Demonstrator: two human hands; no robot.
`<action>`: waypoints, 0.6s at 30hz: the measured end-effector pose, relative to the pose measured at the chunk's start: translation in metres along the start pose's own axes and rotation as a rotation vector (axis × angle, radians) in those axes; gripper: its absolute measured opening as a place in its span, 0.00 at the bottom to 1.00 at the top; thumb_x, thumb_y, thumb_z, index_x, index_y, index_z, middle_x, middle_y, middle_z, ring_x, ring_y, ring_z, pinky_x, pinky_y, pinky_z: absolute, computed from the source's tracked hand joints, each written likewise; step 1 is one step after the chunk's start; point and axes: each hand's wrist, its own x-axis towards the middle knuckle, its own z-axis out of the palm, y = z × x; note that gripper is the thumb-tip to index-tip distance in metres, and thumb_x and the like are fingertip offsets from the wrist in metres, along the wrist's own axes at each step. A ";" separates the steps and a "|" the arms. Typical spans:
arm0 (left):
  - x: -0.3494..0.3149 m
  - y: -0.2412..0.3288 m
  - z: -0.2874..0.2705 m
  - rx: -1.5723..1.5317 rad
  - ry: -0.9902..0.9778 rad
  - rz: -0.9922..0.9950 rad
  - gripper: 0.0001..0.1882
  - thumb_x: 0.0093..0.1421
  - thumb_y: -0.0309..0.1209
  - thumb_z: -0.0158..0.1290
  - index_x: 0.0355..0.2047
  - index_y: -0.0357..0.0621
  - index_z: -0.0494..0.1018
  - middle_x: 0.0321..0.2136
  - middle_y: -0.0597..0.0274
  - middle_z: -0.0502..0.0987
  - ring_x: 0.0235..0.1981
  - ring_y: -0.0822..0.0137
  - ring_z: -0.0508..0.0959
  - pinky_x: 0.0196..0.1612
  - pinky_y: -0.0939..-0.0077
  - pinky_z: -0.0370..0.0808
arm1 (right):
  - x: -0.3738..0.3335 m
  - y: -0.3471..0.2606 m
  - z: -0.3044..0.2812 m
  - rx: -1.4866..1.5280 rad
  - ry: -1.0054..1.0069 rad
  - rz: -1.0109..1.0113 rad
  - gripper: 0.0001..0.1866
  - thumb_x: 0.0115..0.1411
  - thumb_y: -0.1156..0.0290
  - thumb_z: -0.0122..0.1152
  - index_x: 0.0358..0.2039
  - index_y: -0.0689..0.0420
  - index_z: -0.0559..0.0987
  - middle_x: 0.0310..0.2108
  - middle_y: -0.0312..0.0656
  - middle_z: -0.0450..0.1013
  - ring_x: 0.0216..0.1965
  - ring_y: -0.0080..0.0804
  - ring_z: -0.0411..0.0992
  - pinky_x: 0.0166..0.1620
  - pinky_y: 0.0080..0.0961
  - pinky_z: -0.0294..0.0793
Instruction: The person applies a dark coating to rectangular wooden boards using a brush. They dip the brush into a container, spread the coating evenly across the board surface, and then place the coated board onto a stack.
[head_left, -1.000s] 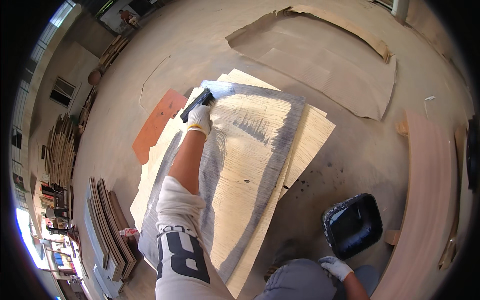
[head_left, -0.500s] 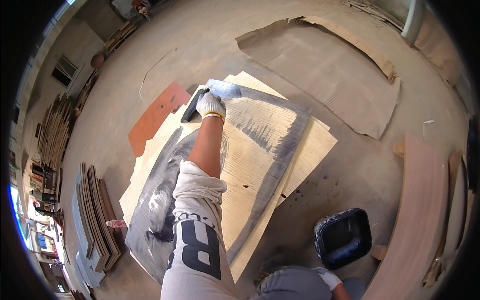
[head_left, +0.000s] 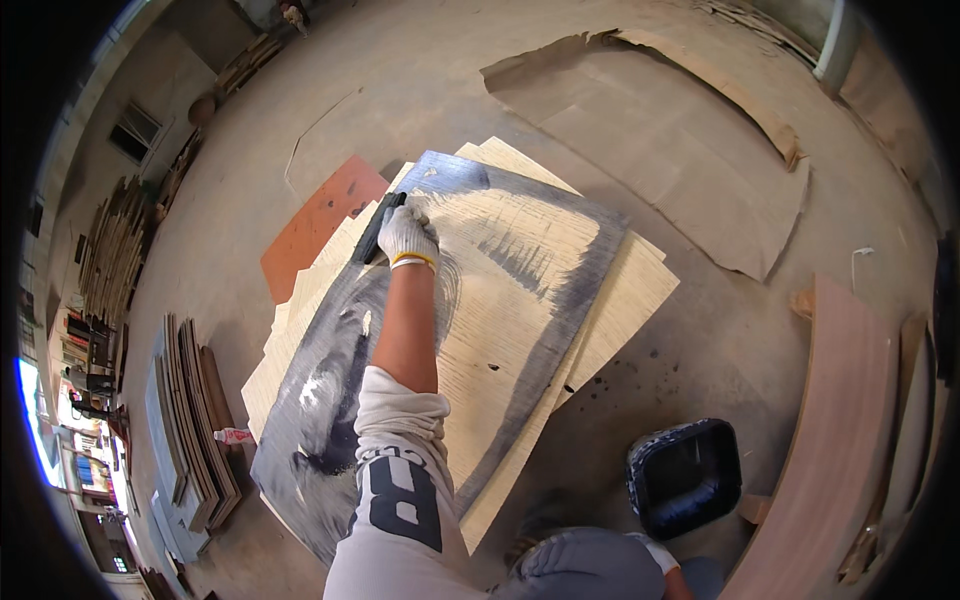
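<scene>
My left hand (head_left: 409, 234), in a white knitted glove with a yellow cuff edge, is closed on a long, narrow black spreading tool (head_left: 373, 236). The tool rests at the far left edge of the top plywood sheet (head_left: 505, 350). Dark grey coating (head_left: 310, 400) covers the sheet's left side and its far and right borders, streaky in places; the middle shows pale wood. My left forearm and light sleeve hide part of the sheet. My right hand (head_left: 655, 553), also gloved, is beside my grey-trousered knee at the lower right, its fingers mostly hidden.
A black bucket (head_left: 686, 475) stands on the floor right of the plywood stack. A reddish-brown board (head_left: 318, 225) lies beyond the stack's left side. Brown sheeting (head_left: 660, 150) covers floor at the far right. Boards (head_left: 195, 430) lean at left; a long pinkish panel (head_left: 835, 400) lies right.
My left hand has drawn the black tool toward me and a little left along the sheet's left edge. Dark coating now shows at the far left corner. My right hand stays near my knee.
</scene>
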 end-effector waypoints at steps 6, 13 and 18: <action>0.003 0.014 0.016 0.161 -0.233 -0.102 0.07 0.66 0.26 0.47 0.30 0.54 0.69 0.17 0.72 0.67 0.13 0.74 0.67 0.14 0.79 0.62 | 0.030 0.039 0.000 0.148 -0.107 -0.015 0.17 0.68 0.66 0.59 0.52 0.61 0.82 0.48 0.42 0.82 0.50 0.30 0.78 0.55 0.25 0.76; -0.023 0.054 -0.069 0.079 -0.017 -0.104 0.06 0.68 0.31 0.50 0.32 0.54 0.71 0.16 0.75 0.66 0.13 0.76 0.66 0.12 0.81 0.60 | 0.011 0.014 0.002 0.142 -0.049 -0.078 0.17 0.68 0.67 0.60 0.52 0.62 0.82 0.47 0.42 0.82 0.48 0.29 0.79 0.54 0.25 0.76; -0.028 0.070 -0.059 0.218 -0.208 -0.190 0.07 0.70 0.36 0.51 0.33 0.54 0.70 0.15 0.73 0.67 0.10 0.75 0.62 0.11 0.80 0.59 | 0.014 0.007 0.004 0.087 -0.086 -0.025 0.18 0.67 0.67 0.60 0.53 0.62 0.82 0.42 0.41 0.82 0.40 0.26 0.79 0.42 0.21 0.78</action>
